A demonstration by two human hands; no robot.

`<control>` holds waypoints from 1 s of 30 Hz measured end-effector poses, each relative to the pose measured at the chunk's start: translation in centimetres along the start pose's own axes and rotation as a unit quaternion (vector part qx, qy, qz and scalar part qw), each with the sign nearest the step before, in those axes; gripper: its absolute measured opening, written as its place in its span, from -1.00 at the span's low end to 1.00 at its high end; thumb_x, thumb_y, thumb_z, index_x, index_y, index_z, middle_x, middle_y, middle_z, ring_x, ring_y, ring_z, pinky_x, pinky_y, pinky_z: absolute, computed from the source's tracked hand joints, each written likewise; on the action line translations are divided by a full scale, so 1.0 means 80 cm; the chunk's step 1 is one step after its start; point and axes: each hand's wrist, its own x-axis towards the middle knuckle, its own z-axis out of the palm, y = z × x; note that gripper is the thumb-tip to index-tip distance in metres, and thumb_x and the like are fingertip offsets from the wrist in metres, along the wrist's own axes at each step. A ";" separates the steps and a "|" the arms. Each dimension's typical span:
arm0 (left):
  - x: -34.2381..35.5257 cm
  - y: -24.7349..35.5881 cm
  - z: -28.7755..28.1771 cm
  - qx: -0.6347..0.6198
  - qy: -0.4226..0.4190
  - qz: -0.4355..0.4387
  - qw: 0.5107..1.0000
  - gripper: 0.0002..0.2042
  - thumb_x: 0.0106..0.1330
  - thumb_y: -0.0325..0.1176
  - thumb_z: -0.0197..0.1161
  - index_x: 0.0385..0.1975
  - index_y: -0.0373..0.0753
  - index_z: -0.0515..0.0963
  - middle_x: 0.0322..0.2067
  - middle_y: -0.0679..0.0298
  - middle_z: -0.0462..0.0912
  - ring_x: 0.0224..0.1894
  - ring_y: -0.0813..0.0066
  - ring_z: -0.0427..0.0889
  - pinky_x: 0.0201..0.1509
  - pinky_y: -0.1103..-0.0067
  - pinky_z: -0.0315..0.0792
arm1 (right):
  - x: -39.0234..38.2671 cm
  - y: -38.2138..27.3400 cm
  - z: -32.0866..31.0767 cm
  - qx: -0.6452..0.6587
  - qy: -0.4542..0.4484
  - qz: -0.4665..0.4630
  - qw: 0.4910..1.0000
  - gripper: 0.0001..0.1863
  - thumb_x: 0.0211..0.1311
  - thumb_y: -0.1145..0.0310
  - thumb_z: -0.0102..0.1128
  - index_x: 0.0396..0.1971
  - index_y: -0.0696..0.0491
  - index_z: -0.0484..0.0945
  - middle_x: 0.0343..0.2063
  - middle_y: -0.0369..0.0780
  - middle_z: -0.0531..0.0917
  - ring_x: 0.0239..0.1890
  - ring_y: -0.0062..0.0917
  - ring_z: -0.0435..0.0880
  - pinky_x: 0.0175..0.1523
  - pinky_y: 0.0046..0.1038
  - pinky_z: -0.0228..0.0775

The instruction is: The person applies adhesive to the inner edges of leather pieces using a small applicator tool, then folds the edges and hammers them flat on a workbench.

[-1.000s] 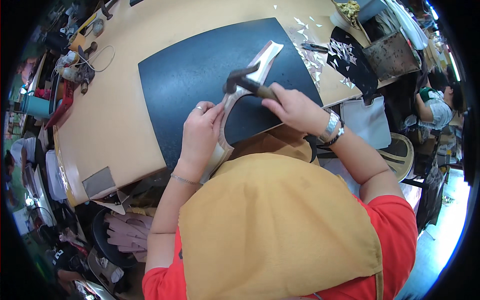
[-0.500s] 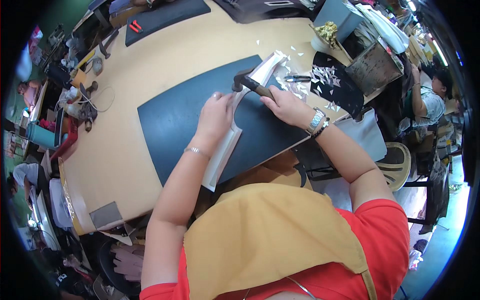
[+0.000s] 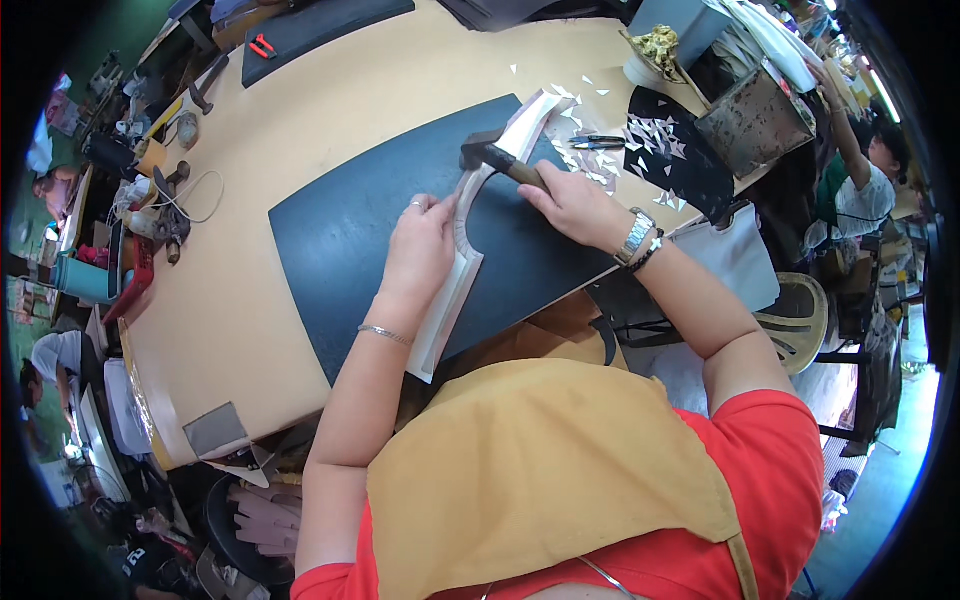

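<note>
My right hand [image 3: 578,208] grips the handle of a hammer [image 3: 520,171]. The hammer's dark head rests on or just over the curved middle of a long white strip-like piece [image 3: 447,312], perhaps leather, with folded edges. My left hand [image 3: 420,244] is closed at the curved inner edge of that piece, thumb and fingers pressed against it just below the hammer head. What lies under those fingertips is hidden. The piece stretches slantwise across a dark cutting mat [image 3: 350,230], its lower end reaching over the mat's near edge.
Small white triangular offcuts [image 3: 655,138] and pens [image 3: 597,142] lie right of the mat. Farther right stands a stained metal box [image 3: 757,125]. Another hammer [image 3: 207,85] and a loose cord [image 3: 222,190] are at the table's left. Red-handled pliers [image 3: 263,46] rest on a dark board. A co-worker [image 3: 862,185] is at right.
My left hand has slid a little down and left along the curve, its fingers drawn in. The hammer head has tilted slightly. At the right, the co-worker's arm has risen.
</note>
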 end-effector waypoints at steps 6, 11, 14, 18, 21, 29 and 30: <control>-0.013 0.003 -0.013 -0.024 -0.024 -0.011 0.999 -0.76 0.37 -0.53 0.24 -0.01 -0.33 0.70 -0.15 0.03 0.66 -0.20 0.09 0.71 -0.07 0.36 0.59 | -0.001 0.004 0.009 0.003 -0.003 -0.014 1.000 -0.54 0.56 -0.02 0.03 -0.14 0.17 0.40 -0.39 0.16 0.68 -0.24 0.12 0.67 -0.12 0.00 0.47; -0.029 0.006 -0.018 -0.026 -0.014 -0.024 0.999 -0.74 0.36 -0.54 0.24 0.00 -0.34 0.70 -0.14 0.04 0.67 -0.20 0.11 0.71 -0.06 0.38 0.58 | -0.016 -0.010 0.014 0.016 -0.013 -0.026 0.999 -0.54 0.56 -0.02 0.04 -0.17 0.17 0.38 -0.42 0.17 0.66 -0.26 0.18 0.64 -0.16 0.04 0.46; -0.034 0.007 -0.024 -0.069 -0.042 -0.069 0.994 -0.72 0.35 -0.56 0.23 0.03 -0.34 0.68 -0.10 0.04 0.65 -0.17 0.10 0.71 -0.03 0.38 0.58 | -0.015 -0.004 0.020 0.002 0.003 -0.031 1.000 -0.56 0.56 0.00 0.04 -0.17 0.15 0.36 -0.44 0.17 0.65 -0.27 0.19 0.63 -0.18 0.05 0.45; -0.045 0.009 -0.025 -0.031 -0.034 -0.039 0.998 -0.72 0.33 -0.57 0.24 0.03 -0.35 0.68 -0.11 0.04 0.66 -0.15 0.08 0.71 -0.02 0.37 0.58 | -0.024 -0.015 0.019 0.016 -0.018 -0.044 0.999 -0.55 0.56 -0.01 0.04 -0.19 0.15 0.35 -0.44 0.16 0.65 -0.27 0.18 0.64 -0.18 0.05 0.46; -0.047 0.010 -0.031 -0.050 -0.048 -0.063 0.996 -0.70 0.33 -0.59 0.22 0.04 -0.35 0.67 -0.09 0.04 0.66 -0.12 0.05 0.70 0.01 0.35 0.58 | -0.017 -0.012 0.021 -0.011 0.011 -0.031 0.999 -0.56 0.56 0.01 0.05 -0.20 0.16 0.35 -0.44 0.16 0.66 -0.29 0.18 0.64 -0.19 0.04 0.46; -0.069 0.020 -0.034 -0.007 -0.025 -0.039 0.999 -0.74 0.32 -0.56 0.18 -0.03 -0.38 0.67 -0.08 -0.02 0.66 -0.11 -0.04 0.70 0.04 0.26 0.60 | -0.030 -0.022 0.025 0.021 -0.008 -0.048 0.999 -0.59 0.55 0.02 0.06 -0.20 0.13 0.36 -0.46 0.15 0.65 -0.29 0.19 0.63 -0.21 0.06 0.44; -0.070 0.020 -0.036 -0.023 -0.033 -0.054 0.998 -0.73 0.32 -0.57 0.18 -0.02 -0.38 0.66 -0.07 -0.03 0.65 -0.11 -0.04 0.70 0.04 0.26 0.60 | -0.032 -0.025 0.024 0.030 -0.010 -0.049 0.998 -0.59 0.55 0.03 0.06 -0.19 0.13 0.36 -0.46 0.15 0.65 -0.29 0.19 0.63 -0.21 0.07 0.44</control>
